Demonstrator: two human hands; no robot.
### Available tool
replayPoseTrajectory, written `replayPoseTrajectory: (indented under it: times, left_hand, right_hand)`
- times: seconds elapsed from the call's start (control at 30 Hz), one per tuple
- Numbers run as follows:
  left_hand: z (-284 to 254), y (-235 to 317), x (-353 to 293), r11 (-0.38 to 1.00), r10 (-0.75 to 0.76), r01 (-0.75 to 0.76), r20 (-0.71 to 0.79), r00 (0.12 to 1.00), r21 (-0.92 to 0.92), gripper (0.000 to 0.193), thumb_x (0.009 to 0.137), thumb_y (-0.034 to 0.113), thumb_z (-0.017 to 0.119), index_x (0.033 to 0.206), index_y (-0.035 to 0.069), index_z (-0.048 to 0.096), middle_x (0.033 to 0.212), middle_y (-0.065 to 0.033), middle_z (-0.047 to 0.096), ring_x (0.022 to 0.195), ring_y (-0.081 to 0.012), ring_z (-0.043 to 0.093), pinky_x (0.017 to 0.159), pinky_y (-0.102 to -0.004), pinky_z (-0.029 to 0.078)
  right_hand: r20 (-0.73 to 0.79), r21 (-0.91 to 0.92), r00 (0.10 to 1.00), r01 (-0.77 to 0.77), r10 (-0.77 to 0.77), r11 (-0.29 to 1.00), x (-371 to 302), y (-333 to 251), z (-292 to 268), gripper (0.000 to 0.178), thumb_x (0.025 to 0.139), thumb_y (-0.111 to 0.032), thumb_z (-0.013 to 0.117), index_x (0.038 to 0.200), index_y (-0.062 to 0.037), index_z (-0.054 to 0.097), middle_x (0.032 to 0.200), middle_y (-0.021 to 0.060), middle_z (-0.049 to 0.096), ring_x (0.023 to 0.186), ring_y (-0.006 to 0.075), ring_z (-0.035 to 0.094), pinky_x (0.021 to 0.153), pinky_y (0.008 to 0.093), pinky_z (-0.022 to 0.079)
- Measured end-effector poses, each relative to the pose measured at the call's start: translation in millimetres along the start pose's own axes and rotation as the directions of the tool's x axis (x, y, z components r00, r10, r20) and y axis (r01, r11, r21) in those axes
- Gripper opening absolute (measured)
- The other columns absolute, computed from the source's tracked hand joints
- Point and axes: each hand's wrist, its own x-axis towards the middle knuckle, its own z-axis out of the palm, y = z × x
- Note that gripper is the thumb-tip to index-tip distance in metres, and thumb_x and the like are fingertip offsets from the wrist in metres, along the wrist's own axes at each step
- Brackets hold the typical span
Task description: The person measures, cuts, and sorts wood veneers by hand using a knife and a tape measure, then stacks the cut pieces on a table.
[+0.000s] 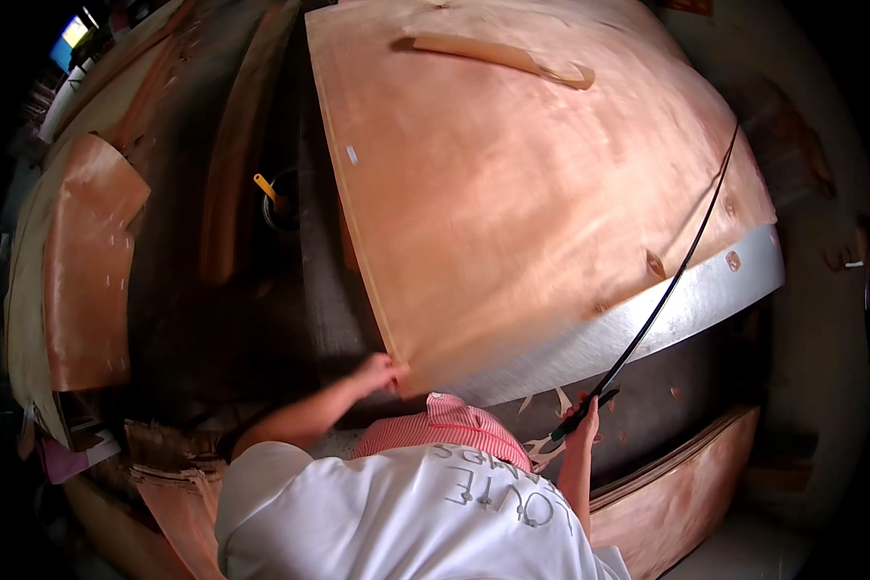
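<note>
A large reddish-brown wood veneer sheet (512, 213) spreads ahead of me. Its near left corner is pinched between the closed fingers of my left hand (385, 372). My right hand (583, 422) is wrapped round the dark handle of a long, thin black rod (669, 290). This rod slants up to the right, over the sheet's near right part, and its tip reaches the right edge. Below the veneer's near edge shows a smooth silvery surface (638, 333). Across the far part of the sheet lies a narrow curled veneer strip (498, 58).
A curved piece of veneer (92, 280) lies at the far left. Between it and the sheet, a yellow-handled tool (271, 191) stands in a dark round container. Stacked veneer (686, 503) sits at lower right, with more sheets (174, 493) at lower left. Scraps (563, 401) lie near my right hand.
</note>
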Motion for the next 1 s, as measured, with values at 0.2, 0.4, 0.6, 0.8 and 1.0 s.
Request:
replayPoseTrajectory:
  times: [0.2,0.4,0.6,0.8,1.0]
  left_hand:
    - [3,-12,-16,0.928,-0.145,0.07,0.183,0.972,0.365,0.042,0.082,0.045,0.057,0.074,0.003,0.062,0.067,-0.004,0.06,0.058,-0.0111,0.055,0.053,-0.0263,0.046]
    - [-95,126,12,0.72,0.596,-0.305,-0.33,0.732,0.624,0.028,0.08,0.03,0.06,0.084,0.003,0.056,0.078,-0.013,0.061,0.072,-0.025,0.06,0.062,-0.0361,0.048]
    - [-156,193,82,0.238,0.92,-0.011,-0.222,0.321,0.971,0.062,0.083,0.041,0.053,0.129,0.004,0.036,0.135,-0.0129,0.034,0.125,-0.0252,0.031,0.101,-0.0423,0.026]
    - [-164,205,103,0.2,0.79,0.179,-0.267,0.552,0.963,0.069,0.082,0.052,0.047,0.131,0.006,0.035,0.137,-0.0106,0.033,0.129,-0.0225,0.025,0.104,-0.0468,0.019]
    - [-163,315,95,0.371,0.729,0.029,-0.31,0.61,0.928,0.055,0.08,0.044,0.055,0.116,0.004,0.048,0.116,-0.0181,0.052,0.101,-0.0304,0.053,0.086,-0.0367,0.043]
  right_hand:
    - [0.015,0.022,0.997,-0.07,0.069,0.997,13,-1,21,0.034,0.09,-0.036,0.046,0.098,-0.0036,0.053,0.062,0.0015,0.045,0.052,0.0119,0.043,0.047,0.0242,0.038]
    - [0.061,0.015,0.995,-0.076,0.075,0.997,23,4,20,0.033,0.091,-0.035,0.046,0.099,-0.0033,0.053,0.064,0.0017,0.046,0.055,0.0119,0.044,0.05,0.0234,0.038]
    - [0.039,-0.034,0.998,-0.039,0.041,0.999,16,2,35,0.034,0.091,-0.034,0.045,0.1,-0.0019,0.052,0.064,0.002,0.046,0.055,0.0125,0.045,0.05,0.024,0.038]
    - [-0.015,-0.045,0.998,-0.055,0.054,0.997,11,9,39,0.033,0.091,-0.033,0.046,0.1,-0.0012,0.052,0.062,0.0025,0.046,0.053,0.0134,0.045,0.049,0.0255,0.039]
    - [-0.04,-0.147,0.999,-0.02,0.014,0.989,-3,17,52,0.031,0.091,-0.032,0.045,0.099,-0.0032,0.053,0.063,0.0035,0.046,0.056,0.0142,0.046,0.052,0.0258,0.041]
